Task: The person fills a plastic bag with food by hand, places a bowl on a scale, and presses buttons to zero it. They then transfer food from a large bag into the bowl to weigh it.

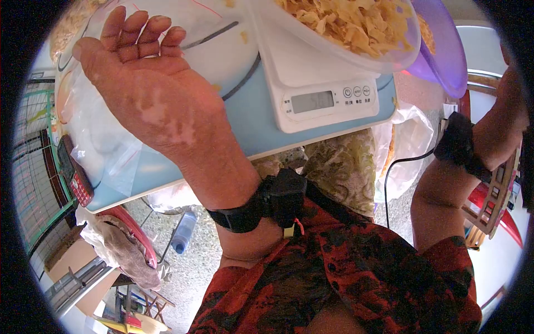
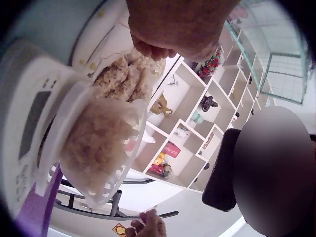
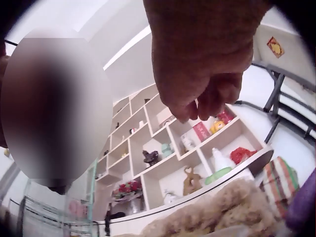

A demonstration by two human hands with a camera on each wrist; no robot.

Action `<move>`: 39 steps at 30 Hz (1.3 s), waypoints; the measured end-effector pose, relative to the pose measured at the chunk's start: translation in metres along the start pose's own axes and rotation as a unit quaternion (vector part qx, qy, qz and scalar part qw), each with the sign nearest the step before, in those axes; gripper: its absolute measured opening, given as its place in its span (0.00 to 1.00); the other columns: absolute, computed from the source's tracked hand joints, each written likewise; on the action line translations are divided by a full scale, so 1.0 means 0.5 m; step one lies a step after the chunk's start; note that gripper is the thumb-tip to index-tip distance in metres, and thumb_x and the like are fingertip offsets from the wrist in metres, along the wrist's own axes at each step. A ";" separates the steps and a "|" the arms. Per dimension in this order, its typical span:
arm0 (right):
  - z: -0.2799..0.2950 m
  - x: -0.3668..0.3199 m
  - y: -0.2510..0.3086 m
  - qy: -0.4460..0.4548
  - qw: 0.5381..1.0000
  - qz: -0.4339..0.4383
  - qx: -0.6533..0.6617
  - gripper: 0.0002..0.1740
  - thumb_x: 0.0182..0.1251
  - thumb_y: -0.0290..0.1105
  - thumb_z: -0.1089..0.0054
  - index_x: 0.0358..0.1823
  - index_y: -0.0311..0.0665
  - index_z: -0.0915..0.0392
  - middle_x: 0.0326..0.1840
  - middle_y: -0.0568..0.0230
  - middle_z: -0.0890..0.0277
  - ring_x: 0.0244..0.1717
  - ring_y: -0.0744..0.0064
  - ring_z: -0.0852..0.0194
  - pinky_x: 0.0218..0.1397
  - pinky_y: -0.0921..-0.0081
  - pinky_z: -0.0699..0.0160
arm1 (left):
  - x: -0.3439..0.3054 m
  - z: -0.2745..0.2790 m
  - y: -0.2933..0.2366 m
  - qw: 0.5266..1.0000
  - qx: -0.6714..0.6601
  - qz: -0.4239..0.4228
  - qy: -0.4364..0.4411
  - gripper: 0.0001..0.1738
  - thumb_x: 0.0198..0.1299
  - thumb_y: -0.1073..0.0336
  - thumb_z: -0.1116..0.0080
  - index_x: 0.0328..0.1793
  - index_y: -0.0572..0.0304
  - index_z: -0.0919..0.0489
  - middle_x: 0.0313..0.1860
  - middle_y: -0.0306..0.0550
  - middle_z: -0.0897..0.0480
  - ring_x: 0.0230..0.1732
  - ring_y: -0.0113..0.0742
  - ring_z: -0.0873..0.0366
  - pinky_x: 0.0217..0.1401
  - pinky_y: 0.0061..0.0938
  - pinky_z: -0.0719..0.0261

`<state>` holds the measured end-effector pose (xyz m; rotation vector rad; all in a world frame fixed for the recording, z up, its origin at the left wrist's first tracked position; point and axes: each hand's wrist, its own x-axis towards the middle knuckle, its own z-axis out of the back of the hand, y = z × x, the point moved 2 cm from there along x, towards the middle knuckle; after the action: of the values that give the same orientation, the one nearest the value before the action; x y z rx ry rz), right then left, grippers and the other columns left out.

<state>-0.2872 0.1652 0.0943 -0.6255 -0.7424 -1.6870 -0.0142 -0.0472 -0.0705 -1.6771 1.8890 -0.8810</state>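
Observation:
My left hand [image 1: 161, 100] is raised above the table's left part, palm up, fingers loosely bent and nothing in them. Beside it, a white digital kitchen scale [image 1: 328, 108] carries a translucent plastic bowl [image 1: 397, 53] of yellowish dried flakes [image 1: 345, 22]. The scale's display is lit, its digits faint. My right hand [image 3: 202, 74] is lifted away from the table, fingers loosely curled with no object showing. Only a bit of it reaches the head view's right edge. In the left wrist view, the right hand [image 2: 148, 226] appears beyond the bowl.
A purple basin [image 1: 445, 61] stands right of the bowl. Clear plastic bags [image 1: 105, 139] and a red keypad phone [image 1: 78, 181] lie at the blue table's left edge. More flakes [image 2: 123, 79] are heaped behind the bowl. A cable [image 1: 400, 161] hangs at the right.

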 end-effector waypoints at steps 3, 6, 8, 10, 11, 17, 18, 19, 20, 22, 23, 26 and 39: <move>0.023 -0.002 -0.091 0.025 0.991 -0.024 -0.128 0.15 0.72 0.38 0.42 0.51 0.35 0.23 0.45 0.61 0.23 0.44 0.68 0.23 0.44 0.77 0.25 | 0.000 0.005 0.003 1.000 -0.011 0.008 0.007 0.30 0.70 0.40 0.54 0.52 0.63 0.24 0.41 0.48 0.18 0.42 0.43 0.22 0.49 0.40 0.24; 0.041 -0.073 -0.250 0.167 0.938 -0.044 -0.302 0.19 0.72 0.38 0.42 0.60 0.39 0.22 0.55 0.57 0.18 0.55 0.62 0.20 0.56 0.75 0.22 | -0.018 -0.036 0.002 0.998 0.029 -0.005 -0.055 0.30 0.70 0.40 0.54 0.53 0.63 0.24 0.42 0.48 0.18 0.43 0.42 0.22 0.48 0.40 0.24; -0.002 -0.122 -0.176 0.131 0.933 -0.206 -0.266 0.18 0.72 0.35 0.42 0.60 0.41 0.21 0.54 0.56 0.19 0.54 0.66 0.20 0.55 0.75 0.21 | -0.027 -0.051 -0.001 0.995 0.051 -0.014 -0.083 0.30 0.70 0.40 0.54 0.53 0.62 0.24 0.42 0.47 0.19 0.43 0.42 0.22 0.48 0.40 0.24; -0.017 -0.125 -0.082 0.095 0.947 -0.239 -0.190 0.18 0.72 0.34 0.42 0.60 0.40 0.21 0.52 0.56 0.19 0.52 0.70 0.20 0.52 0.77 0.22 | -0.029 -0.050 0.003 0.996 0.052 -0.021 -0.073 0.29 0.70 0.40 0.54 0.53 0.62 0.24 0.41 0.46 0.19 0.42 0.41 0.23 0.48 0.39 0.25; -0.014 -0.132 -0.052 0.077 0.951 -0.257 -0.153 0.18 0.71 0.34 0.41 0.59 0.39 0.21 0.51 0.56 0.19 0.50 0.71 0.20 0.50 0.79 0.22 | -0.031 -0.052 0.002 0.995 0.063 -0.019 -0.079 0.29 0.70 0.40 0.54 0.53 0.62 0.24 0.41 0.45 0.19 0.41 0.40 0.23 0.48 0.38 0.25; 0.002 -0.269 0.062 0.238 0.934 -0.236 0.123 0.11 0.66 0.31 0.39 0.48 0.37 0.18 0.34 0.66 0.19 0.31 0.80 0.25 0.34 0.79 0.25 | -0.036 -0.058 -0.002 0.992 0.088 0.000 -0.093 0.29 0.71 0.40 0.55 0.52 0.61 0.24 0.39 0.43 0.21 0.39 0.37 0.25 0.46 0.35 0.28; -0.001 -0.291 0.094 0.302 0.915 -0.212 0.163 0.10 0.67 0.30 0.40 0.47 0.37 0.18 0.33 0.67 0.20 0.29 0.79 0.26 0.32 0.79 0.27 | -0.032 -0.055 0.000 0.992 0.084 0.005 -0.092 0.28 0.71 0.41 0.55 0.52 0.61 0.24 0.39 0.42 0.21 0.39 0.37 0.25 0.46 0.34 0.28; -0.002 -0.312 0.117 0.376 0.865 -0.244 0.224 0.09 0.67 0.30 0.40 0.45 0.37 0.18 0.32 0.66 0.20 0.29 0.78 0.26 0.32 0.78 0.27 | -0.032 -0.052 0.001 0.992 0.081 0.009 -0.092 0.28 0.71 0.41 0.55 0.52 0.61 0.24 0.39 0.42 0.21 0.39 0.36 0.25 0.46 0.34 0.28; -0.003 -0.333 0.138 0.446 0.805 -0.272 0.282 0.08 0.67 0.30 0.40 0.44 0.36 0.18 0.32 0.65 0.20 0.28 0.76 0.26 0.31 0.78 0.28 | -0.034 -0.052 0.001 0.992 0.083 0.009 -0.091 0.28 0.71 0.41 0.55 0.52 0.61 0.24 0.39 0.42 0.21 0.39 0.36 0.25 0.46 0.33 0.28; -0.015 -0.370 0.174 0.461 0.774 -0.258 0.350 0.05 0.62 0.26 0.36 0.38 0.35 0.17 0.29 0.65 0.22 0.27 0.79 0.28 0.30 0.78 0.30 | -0.041 -0.056 0.000 0.992 0.087 0.009 -0.087 0.27 0.71 0.41 0.54 0.52 0.61 0.24 0.39 0.41 0.21 0.40 0.35 0.25 0.46 0.33 0.28; -0.019 -0.386 0.185 0.466 0.764 -0.252 0.368 0.05 0.63 0.26 0.36 0.38 0.35 0.18 0.29 0.65 0.22 0.27 0.79 0.27 0.30 0.78 0.30 | -0.043 -0.056 0.001 0.992 0.089 0.010 -0.086 0.27 0.71 0.42 0.54 0.52 0.60 0.24 0.38 0.41 0.21 0.39 0.35 0.25 0.45 0.32 0.27; -0.043 -0.436 0.201 0.472 0.748 -0.245 0.397 0.07 0.66 0.30 0.39 0.42 0.35 0.19 0.30 0.63 0.22 0.30 0.76 0.24 0.32 0.75 0.26 | -0.047 -0.052 0.004 0.992 0.099 0.009 -0.079 0.27 0.71 0.43 0.52 0.52 0.62 0.24 0.37 0.40 0.22 0.37 0.32 0.26 0.41 0.30 0.27; -0.074 -0.495 0.219 0.294 0.846 -0.301 0.326 0.09 0.68 0.32 0.41 0.46 0.38 0.20 0.38 0.56 0.18 0.36 0.63 0.17 0.41 0.68 0.19 | -0.058 -0.044 0.018 0.986 0.164 -0.006 -0.041 0.24 0.71 0.47 0.49 0.50 0.64 0.23 0.31 0.40 0.24 0.27 0.28 0.27 0.30 0.24 0.29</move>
<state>-0.1259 0.2772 -0.0952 0.6569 -1.0301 -1.8670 -0.0319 -0.0146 -0.0640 -1.5009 1.5809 -1.0464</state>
